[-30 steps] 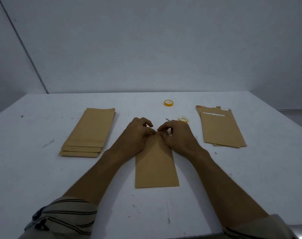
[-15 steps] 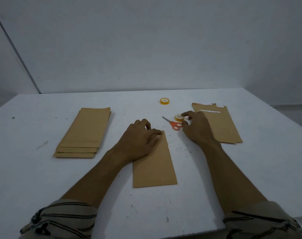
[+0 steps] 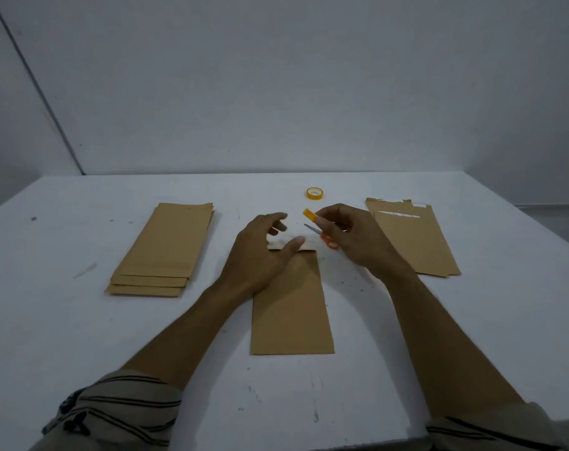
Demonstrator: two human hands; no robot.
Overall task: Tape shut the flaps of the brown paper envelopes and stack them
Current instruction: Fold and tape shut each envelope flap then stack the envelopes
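Note:
A brown paper envelope (image 3: 292, 307) lies lengthwise in the middle of the white table (image 3: 471, 336). My left hand (image 3: 260, 252) rests on its far end, thumb pressing on the folded flap, fingers loosely spread. My right hand (image 3: 351, 239) is lifted just right of the flap and pinches a small yellow tape roll (image 3: 310, 214) between its fingertips. Orange-handled scissors (image 3: 325, 239) lie on the table under that hand, partly hidden by it.
A stack of several brown envelopes (image 3: 166, 249) lies at the left. Another pile of envelopes (image 3: 413, 239), flaps showing white strips, lies at the right. A second yellow tape roll (image 3: 315, 193) sits farther back at the centre. A grey wall stands behind the table.
My right hand reached right to the tape roll beside the scissors, picked it up and brought it back toward the flap. My left hand stayed on the envelope's far end.

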